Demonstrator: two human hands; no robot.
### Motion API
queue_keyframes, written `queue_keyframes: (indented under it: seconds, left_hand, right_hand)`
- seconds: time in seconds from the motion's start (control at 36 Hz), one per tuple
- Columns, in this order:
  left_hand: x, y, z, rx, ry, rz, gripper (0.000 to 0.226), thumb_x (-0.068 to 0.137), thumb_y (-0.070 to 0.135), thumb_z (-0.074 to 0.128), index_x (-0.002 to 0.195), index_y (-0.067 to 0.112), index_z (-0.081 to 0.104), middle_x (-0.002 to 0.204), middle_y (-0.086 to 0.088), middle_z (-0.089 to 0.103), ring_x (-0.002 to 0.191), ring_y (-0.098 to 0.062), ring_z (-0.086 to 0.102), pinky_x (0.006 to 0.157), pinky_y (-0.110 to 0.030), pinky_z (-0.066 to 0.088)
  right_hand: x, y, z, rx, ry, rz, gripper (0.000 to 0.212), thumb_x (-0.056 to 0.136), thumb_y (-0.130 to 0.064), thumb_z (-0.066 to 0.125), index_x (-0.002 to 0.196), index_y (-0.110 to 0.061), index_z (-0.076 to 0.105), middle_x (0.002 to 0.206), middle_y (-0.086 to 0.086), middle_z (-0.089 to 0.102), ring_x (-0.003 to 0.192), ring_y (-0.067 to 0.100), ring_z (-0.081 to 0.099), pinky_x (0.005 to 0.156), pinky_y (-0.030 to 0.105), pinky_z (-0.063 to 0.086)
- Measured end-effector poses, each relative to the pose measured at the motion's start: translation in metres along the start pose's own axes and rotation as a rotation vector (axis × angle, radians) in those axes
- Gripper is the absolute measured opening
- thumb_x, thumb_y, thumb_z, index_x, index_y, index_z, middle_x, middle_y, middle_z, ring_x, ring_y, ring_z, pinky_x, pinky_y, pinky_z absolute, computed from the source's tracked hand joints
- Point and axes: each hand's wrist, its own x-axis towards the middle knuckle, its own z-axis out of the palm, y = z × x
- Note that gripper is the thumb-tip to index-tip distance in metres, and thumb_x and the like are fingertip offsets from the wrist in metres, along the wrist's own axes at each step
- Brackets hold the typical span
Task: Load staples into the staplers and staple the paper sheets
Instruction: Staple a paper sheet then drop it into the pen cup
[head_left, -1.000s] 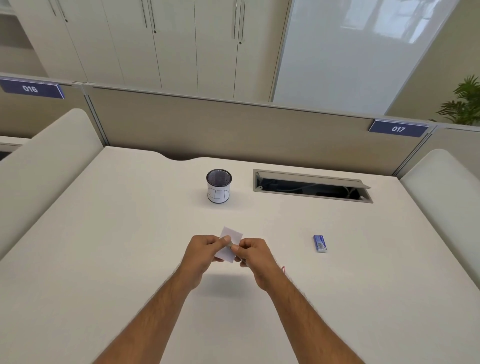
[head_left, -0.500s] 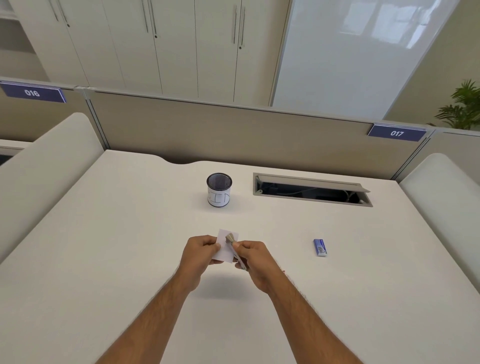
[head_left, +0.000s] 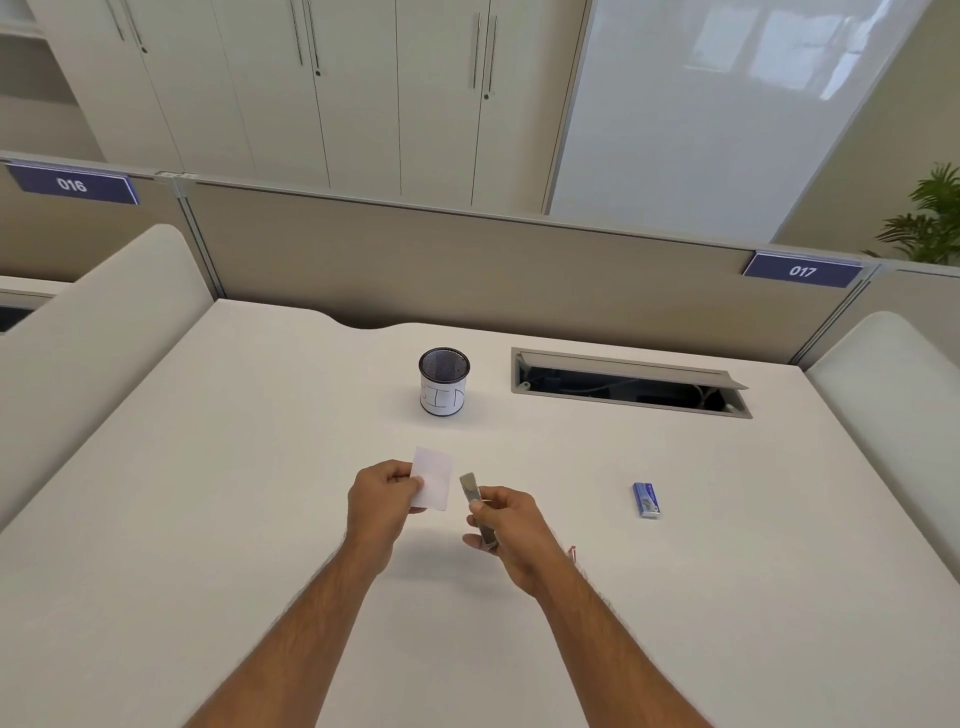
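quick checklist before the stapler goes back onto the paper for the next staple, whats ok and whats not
1. Paper held: ok. The left hand pinches the small white paper sheets at their left edge.
2. Stapler held: ok. The right hand grips the small metal stapler, nose pointing up and away.
3. Stapler on the paper: not ok. It sits just right of the sheet, a small gap between them.
4. Staples loaded: cannot tell. The stapler's magazine is not visible.
5. Spare staples in reach: ok. The blue staple box lies on the desk to the right.
6. Sheets aligned: cannot tell. Only one white face shows.
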Motion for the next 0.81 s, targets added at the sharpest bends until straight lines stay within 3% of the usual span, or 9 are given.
queue_keyframes:
  seconds: [0.14,0.25,0.33,0.53,0.81]
  left_hand:
    - [0.004,0.001,-0.007,-0.045,0.071,-0.002,0.014,0.089,-0.001,0.065,0.088,0.008,0.075,0.093,-0.012,0.076,0.084,-0.03,0.071,0.08,-0.046,0.065]
    - [0.006,0.002,-0.011,-0.076,0.103,-0.002,0.013,0.088,0.0,0.066,0.088,0.008,0.075,0.093,-0.01,0.076,0.084,-0.027,0.072,0.082,-0.046,0.064]
    - [0.008,0.003,-0.015,-0.098,0.113,-0.002,0.012,0.088,0.0,0.066,0.089,0.007,0.075,0.092,-0.009,0.076,0.088,-0.03,0.074,0.082,-0.045,0.065]
    - [0.013,0.003,-0.027,-0.122,0.101,0.003,0.011,0.088,0.0,0.068,0.09,0.007,0.076,0.094,-0.01,0.077,0.093,-0.031,0.074,0.081,-0.045,0.065]
    - [0.022,-0.001,-0.04,-0.099,0.064,0.002,0.011,0.088,0.001,0.068,0.088,0.01,0.076,0.088,-0.008,0.078,0.082,-0.024,0.073,0.079,-0.042,0.065]
  right_hand:
    - [0.004,0.014,0.012,-0.186,0.118,-0.025,0.008,0.095,-0.012,0.066,0.101,-0.008,0.07,0.093,0.004,0.063,0.084,0.018,0.06,0.078,0.035,0.063]
    - [0.005,0.029,0.03,-0.481,0.267,-0.094,0.012,0.087,-0.021,0.073,0.09,-0.009,0.069,0.082,-0.001,0.065,0.074,0.019,0.057,0.067,0.029,0.045]
    - [0.003,0.037,0.044,-0.611,0.332,-0.081,0.021,0.087,-0.032,0.071,0.084,-0.013,0.064,0.08,-0.001,0.065,0.072,0.02,0.058,0.063,0.03,0.042]
    - [-0.001,0.059,0.075,-0.798,0.372,-0.139,0.022,0.092,-0.028,0.065,0.106,-0.012,0.059,0.102,0.004,0.066,0.094,0.025,0.062,0.077,0.034,0.047]
    - [0.002,0.074,0.097,-0.901,0.412,-0.174,0.028,0.1,-0.034,0.057,0.117,-0.013,0.052,0.109,0.007,0.062,0.1,0.025,0.058,0.081,0.033,0.047]
